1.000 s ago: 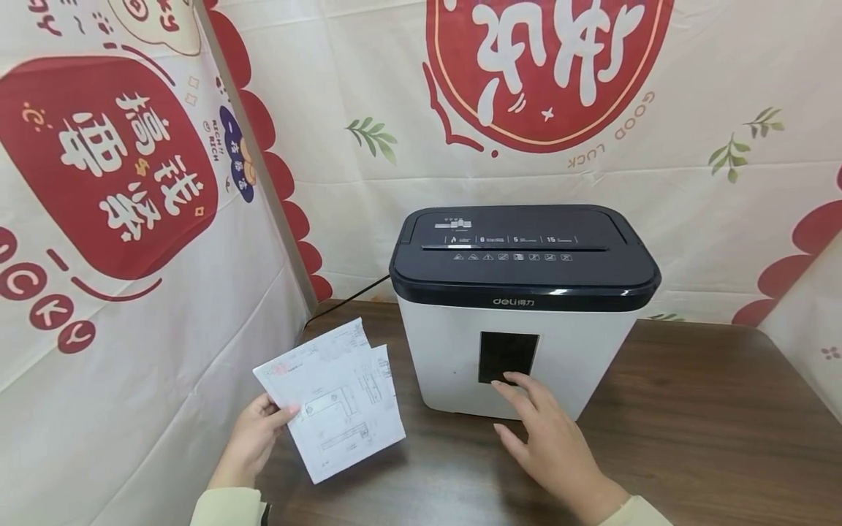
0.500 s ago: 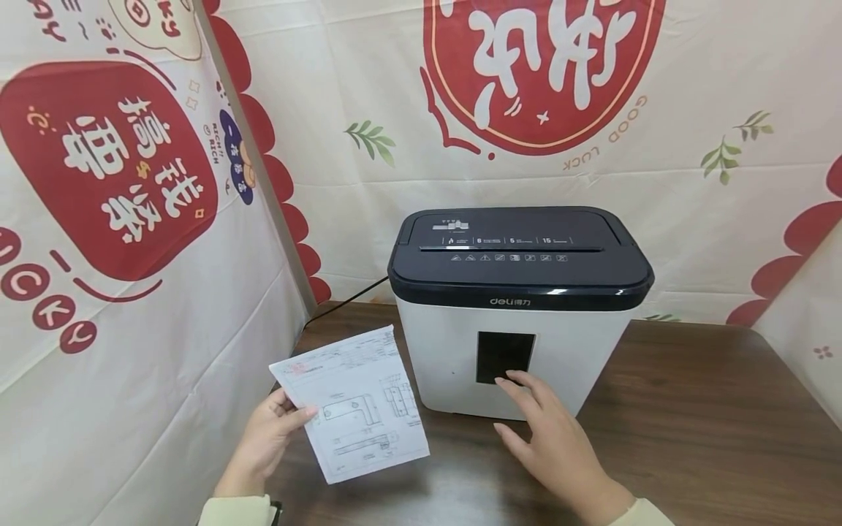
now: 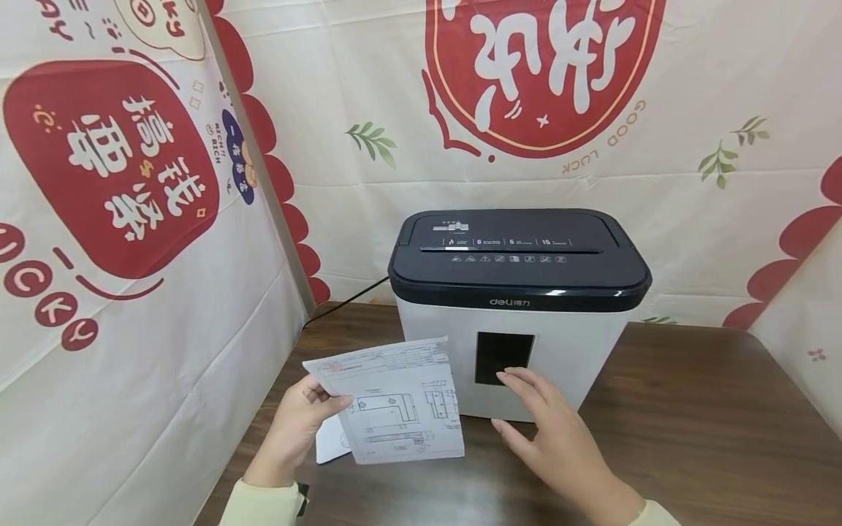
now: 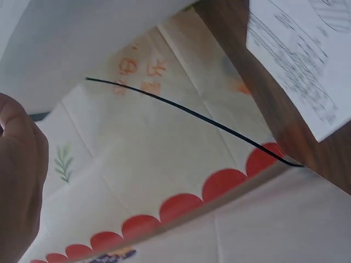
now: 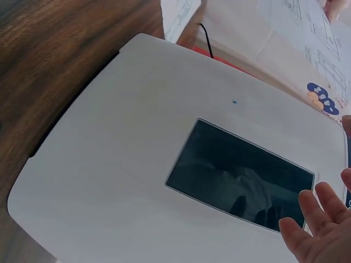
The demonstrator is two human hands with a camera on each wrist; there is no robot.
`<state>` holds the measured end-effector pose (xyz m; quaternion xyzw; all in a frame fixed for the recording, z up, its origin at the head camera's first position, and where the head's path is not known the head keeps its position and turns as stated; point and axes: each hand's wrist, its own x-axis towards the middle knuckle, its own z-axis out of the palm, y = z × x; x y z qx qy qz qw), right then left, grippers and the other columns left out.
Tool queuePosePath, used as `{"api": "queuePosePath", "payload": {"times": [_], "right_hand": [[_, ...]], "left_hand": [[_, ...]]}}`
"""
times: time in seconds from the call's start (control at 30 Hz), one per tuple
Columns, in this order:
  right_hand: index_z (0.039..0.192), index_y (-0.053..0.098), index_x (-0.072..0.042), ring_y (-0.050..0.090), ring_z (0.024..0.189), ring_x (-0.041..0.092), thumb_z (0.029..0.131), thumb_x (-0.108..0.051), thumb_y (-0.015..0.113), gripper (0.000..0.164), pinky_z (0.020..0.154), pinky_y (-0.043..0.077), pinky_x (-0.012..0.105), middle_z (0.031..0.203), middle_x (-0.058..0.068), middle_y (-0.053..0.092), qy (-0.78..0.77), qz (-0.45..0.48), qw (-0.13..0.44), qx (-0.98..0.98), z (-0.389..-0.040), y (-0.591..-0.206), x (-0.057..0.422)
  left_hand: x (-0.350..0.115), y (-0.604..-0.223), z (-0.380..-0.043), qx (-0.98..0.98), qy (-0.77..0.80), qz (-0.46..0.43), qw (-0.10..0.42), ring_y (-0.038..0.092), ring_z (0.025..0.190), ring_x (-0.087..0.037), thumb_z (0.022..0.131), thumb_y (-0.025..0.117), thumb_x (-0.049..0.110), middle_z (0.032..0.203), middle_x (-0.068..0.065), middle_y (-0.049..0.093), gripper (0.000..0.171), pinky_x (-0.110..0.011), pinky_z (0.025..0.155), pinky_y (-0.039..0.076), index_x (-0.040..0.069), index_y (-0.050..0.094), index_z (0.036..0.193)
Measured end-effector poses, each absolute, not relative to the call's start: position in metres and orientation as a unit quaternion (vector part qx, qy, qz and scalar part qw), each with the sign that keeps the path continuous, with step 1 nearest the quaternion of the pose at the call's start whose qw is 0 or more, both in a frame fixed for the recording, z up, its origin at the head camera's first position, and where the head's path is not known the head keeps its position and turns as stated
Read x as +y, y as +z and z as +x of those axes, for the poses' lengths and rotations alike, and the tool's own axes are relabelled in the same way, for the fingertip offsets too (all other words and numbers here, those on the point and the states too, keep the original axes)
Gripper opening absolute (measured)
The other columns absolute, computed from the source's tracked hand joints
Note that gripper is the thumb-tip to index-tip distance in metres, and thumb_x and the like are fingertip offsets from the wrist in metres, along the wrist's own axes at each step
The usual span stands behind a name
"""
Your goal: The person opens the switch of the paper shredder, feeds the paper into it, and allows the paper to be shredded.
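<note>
My left hand (image 3: 296, 424) pinches a printed sheet of paper (image 3: 401, 409) by its left edge, thumb on top. The sheet carries line drawings of a bracket-like part and is tilted up in front of the shredder. Beneath it, another printed paper (image 3: 331, 442) lies on the table, mostly hidden in the head view; its lines show in the left wrist view (image 4: 301, 60). My right hand (image 3: 566, 446) hovers before the shredder (image 3: 434, 351), fingers apart and relaxed, holding nothing. In the right wrist view, its fingertips (image 5: 312, 211) are close to the shredder's dark window (image 5: 241, 170).
The black shredder lid (image 3: 513, 274) has a narrow feed slot (image 3: 509, 250) across its top. A black cord (image 3: 345, 300) runs from the shredder's left side to the table's back corner. Printed cloth (image 3: 368, 73) hangs behind and on the left of the wooden table (image 3: 710, 409).
My left hand has moved right with the sheet, bringing it in front of the shredder and uncovering a paper on the table. The right hand has barely moved.
</note>
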<state>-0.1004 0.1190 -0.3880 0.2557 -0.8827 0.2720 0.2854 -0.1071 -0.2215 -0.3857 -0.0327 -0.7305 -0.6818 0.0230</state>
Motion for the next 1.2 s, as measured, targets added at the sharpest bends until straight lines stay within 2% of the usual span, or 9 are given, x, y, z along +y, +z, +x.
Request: {"api": "queuePosePath", "payload": {"times": [0.13,0.27,0.33,0.4,0.53,0.67,0.8,0.93,1.2], "right_hand": [[0.128,0.057,-0.01,0.056,0.115,0.025,0.069,-0.013,0.085,0.065,0.092,0.047,0.032,0.128,0.005,0.057,0.291,0.249,0.28,-0.88,-0.099,-0.383,0.12],[0.129,0.057,-0.011,0.055,0.116,0.026,0.071,-0.01,0.083,0.064,0.1,0.03,0.009,0.127,0.006,0.058,0.316,0.247,0.272,-0.875,-0.097,-0.377,0.123],[0.13,0.057,-0.01,0.056,0.115,0.026,0.072,-0.009,0.083,0.063,0.1,0.024,0.004,0.127,0.007,0.059,0.327,0.248,0.265,-0.873,-0.096,-0.373,0.124],[0.129,0.057,-0.01,0.058,0.113,0.025,0.072,-0.008,0.082,0.063,0.099,0.024,0.002,0.125,0.006,0.06,0.333,0.249,0.258,-0.872,-0.096,-0.368,0.125],[0.125,0.059,-0.008,0.06,0.106,0.021,0.072,-0.004,0.082,0.058,0.096,0.029,0.003,0.118,0.002,0.064,0.344,0.256,0.256,-0.866,-0.096,-0.36,0.127],[0.119,0.063,-0.012,0.061,0.1,0.014,0.075,-0.003,0.08,0.048,0.092,0.036,0.009,0.108,-0.008,0.066,0.366,0.246,0.237,-0.866,-0.096,-0.352,0.128],[0.113,0.066,-0.019,0.061,0.094,0.007,0.08,-0.007,0.077,0.037,0.087,0.045,0.027,0.099,-0.018,0.066,0.391,0.214,0.199,-0.873,-0.093,-0.345,0.13],[0.106,0.067,-0.02,0.062,0.091,0.004,0.083,-0.012,0.075,0.026,0.085,0.048,0.043,0.094,-0.019,0.068,0.398,0.192,0.179,-0.879,-0.09,-0.339,0.133],[0.1,0.067,-0.02,0.064,0.091,0.005,0.085,-0.016,0.075,0.017,0.083,0.052,0.039,0.09,-0.019,0.068,0.403,0.175,0.154,-0.885,-0.088,-0.331,0.14]], "left_hand": [[-0.212,-0.382,-0.111,-0.724,-0.689,-0.04,0.02,0.064,0.092,-0.016,0.083,0.07,0.002,0.099,0.003,0.071,0.04,-0.028,0.082,0.05,-0.003,0.057,0.12],[-0.2,-0.376,-0.116,-0.722,-0.689,-0.054,0.019,0.064,0.092,-0.016,0.084,0.069,0.001,0.1,0.003,0.07,0.039,-0.027,0.081,0.051,-0.005,0.057,0.121],[-0.193,-0.371,-0.117,-0.725,-0.686,-0.06,0.018,0.063,0.093,-0.016,0.084,0.069,-0.001,0.102,0.002,0.07,0.04,-0.027,0.081,0.051,-0.005,0.058,0.121],[-0.187,-0.366,-0.119,-0.727,-0.683,-0.066,0.018,0.063,0.094,-0.017,0.083,0.068,-0.004,0.103,-0.001,0.07,0.039,-0.027,0.081,0.051,-0.004,0.058,0.121],[-0.176,-0.357,-0.121,-0.727,-0.681,-0.084,0.014,0.065,0.094,-0.018,0.082,0.067,-0.008,0.105,-0.007,0.07,0.038,-0.029,0.083,0.051,-0.003,0.06,0.119],[-0.167,-0.349,-0.121,-0.725,-0.681,-0.102,0.005,0.066,0.093,-0.017,0.082,0.066,-0.009,0.105,-0.008,0.071,0.037,-0.031,0.085,0.051,-0.003,0.061,0.118],[-0.159,-0.343,-0.122,-0.727,-0.678,-0.113,-0.001,0.066,0.092,-0.017,0.082,0.067,-0.008,0.103,-0.009,0.071,0.036,-0.031,0.083,0.051,-0.004,0.062,0.117],[-0.152,-0.338,-0.123,-0.731,-0.673,-0.112,-0.003,0.063,0.088,-0.018,0.082,0.068,-0.007,0.099,-0.009,0.07,0.029,-0.031,0.08,0.05,-0.005,0.063,0.11],[-0.143,-0.327,-0.122,-0.75,-0.653,-0.108,0.0,0.062,0.086,-0.021,0.082,0.069,-0.005,0.094,-0.01,0.069,0.02,-0.033,0.08,0.049,-0.003,0.064,0.102]]}}
